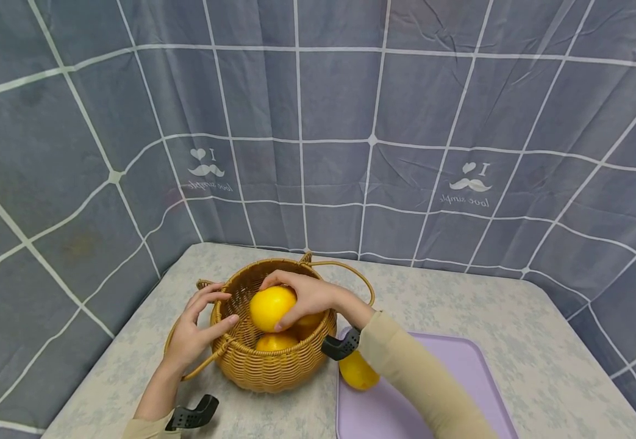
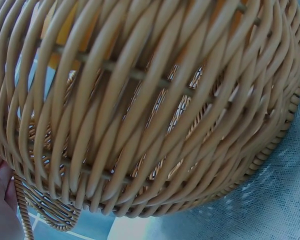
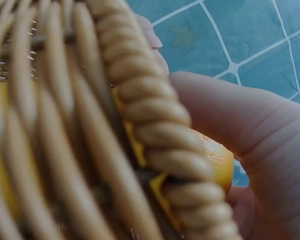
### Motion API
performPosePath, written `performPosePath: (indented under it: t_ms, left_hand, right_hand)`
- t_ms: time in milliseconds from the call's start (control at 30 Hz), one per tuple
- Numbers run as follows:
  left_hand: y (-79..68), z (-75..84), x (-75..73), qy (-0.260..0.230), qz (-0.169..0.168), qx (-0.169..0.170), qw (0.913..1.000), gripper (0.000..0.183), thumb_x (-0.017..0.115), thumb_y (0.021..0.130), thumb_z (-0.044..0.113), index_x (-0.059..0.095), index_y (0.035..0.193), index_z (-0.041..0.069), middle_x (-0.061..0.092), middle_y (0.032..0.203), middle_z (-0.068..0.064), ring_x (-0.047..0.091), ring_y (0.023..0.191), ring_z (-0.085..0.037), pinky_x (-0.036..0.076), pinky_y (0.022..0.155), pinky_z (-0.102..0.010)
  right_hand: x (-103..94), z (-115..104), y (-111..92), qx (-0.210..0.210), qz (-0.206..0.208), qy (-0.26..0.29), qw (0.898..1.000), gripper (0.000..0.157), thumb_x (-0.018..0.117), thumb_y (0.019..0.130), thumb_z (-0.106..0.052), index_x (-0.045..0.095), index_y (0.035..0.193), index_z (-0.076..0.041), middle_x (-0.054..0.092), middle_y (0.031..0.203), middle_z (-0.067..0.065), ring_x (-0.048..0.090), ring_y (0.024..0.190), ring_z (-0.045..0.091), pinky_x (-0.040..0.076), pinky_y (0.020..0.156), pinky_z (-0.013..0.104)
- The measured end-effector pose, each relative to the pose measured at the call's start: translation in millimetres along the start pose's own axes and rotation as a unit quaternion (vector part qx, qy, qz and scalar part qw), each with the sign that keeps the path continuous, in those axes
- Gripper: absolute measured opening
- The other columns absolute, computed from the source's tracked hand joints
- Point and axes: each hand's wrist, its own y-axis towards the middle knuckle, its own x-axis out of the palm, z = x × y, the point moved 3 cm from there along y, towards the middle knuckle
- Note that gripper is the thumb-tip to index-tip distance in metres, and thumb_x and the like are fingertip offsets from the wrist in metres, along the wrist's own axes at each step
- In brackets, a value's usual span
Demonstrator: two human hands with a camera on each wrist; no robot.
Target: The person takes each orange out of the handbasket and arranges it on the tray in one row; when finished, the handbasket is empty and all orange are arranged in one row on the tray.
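A round woven wicker basket (image 1: 274,369) stands on the table. My right hand (image 1: 309,296) reaches in over its right rim and grips a yellow-orange citrus fruit (image 1: 271,309) between thumb and fingers. More of the same fruit (image 1: 276,341) lies beneath it inside the basket. At the left rim rests my left hand (image 1: 194,329), thumb and fingers spread and lightly bent over the edge, holding no fruit. The left wrist view is filled by the wicker wall (image 2: 140,100). In the right wrist view, the rim (image 3: 155,115) partly covers the held fruit (image 3: 217,157).
A light purple tray (image 1: 460,360) lies right of the basket, with another yellow citrus fruit (image 1: 358,372) at its left edge, partly under my right forearm. Loop handles (image 1: 369,283) stick out from the basket's sides. A grey checked curtain (image 1: 334,171) hangs behind the table (image 1: 433,299).
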Motion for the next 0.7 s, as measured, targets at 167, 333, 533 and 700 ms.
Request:
performPosePath:
  t_ms: [167, 333, 533, 700]
  left_hand:
    - [-0.4, -0.4, 0.1, -0.005, 0.001, 0.003, 1.0, 0.037, 0.073, 0.082, 0.013, 0.06, 0.116, 0.007, 0.038, 0.141, -0.006, 0.02, 0.136, -0.034, 0.013, 0.1, -0.071]
    - [-0.8, 0.2, -0.3, -0.008, 0.0, 0.003, 1.0, 0.038, 0.073, 0.082, 0.013, 0.06, 0.117, 0.005, 0.039, 0.141, -0.005, 0.02, 0.136, -0.034, 0.014, 0.1, -0.07]
    - [-0.6, 0.9, -0.5, -0.01, 0.0, 0.005, 0.9999, 0.038, 0.073, 0.082, 0.013, 0.06, 0.116, 0.004, 0.039, 0.14, -0.005, 0.021, 0.136, -0.033, 0.014, 0.1, -0.07]
    - [-0.3, 0.4, -0.9, -0.013, -0.002, 0.007, 0.9999, 0.039, 0.073, 0.082, 0.012, 0.059, 0.117, 0.002, 0.039, 0.141, -0.005, 0.02, 0.136, -0.034, 0.014, 0.099, -0.071]
  right_hand:
    - [-2.6, 0.1, -9.3, -0.001, 0.048, -0.016, 0.999, 0.067, 0.085, 0.067, -0.026, 0.048, 0.123, -0.022, 0.053, 0.12, -0.005, 0.055, 0.099, 0.01, 0.048, 0.083, 0.027]
    - [-5.3, -2.3, -18.5, -0.011, 0.081, -0.014, 0.997, 0.068, 0.085, 0.067, -0.024, 0.048, 0.124, -0.02, 0.051, 0.123, -0.005, 0.053, 0.102, 0.012, 0.048, 0.086, 0.028]
    - [-7.0, -6.8, -32.8, -0.007, 0.123, 0.001, 0.992, 0.071, 0.084, 0.069, -0.024, 0.045, 0.127, -0.021, 0.048, 0.127, -0.004, 0.054, 0.104, 0.013, 0.048, 0.086, 0.03]
    - [-10.8, -12.0, -47.4, 0.013, 0.161, 0.006, 0.987, 0.076, 0.083, 0.069, -0.024, 0.042, 0.133, -0.022, 0.047, 0.128, -0.004, 0.054, 0.105, 0.014, 0.049, 0.086, 0.033]
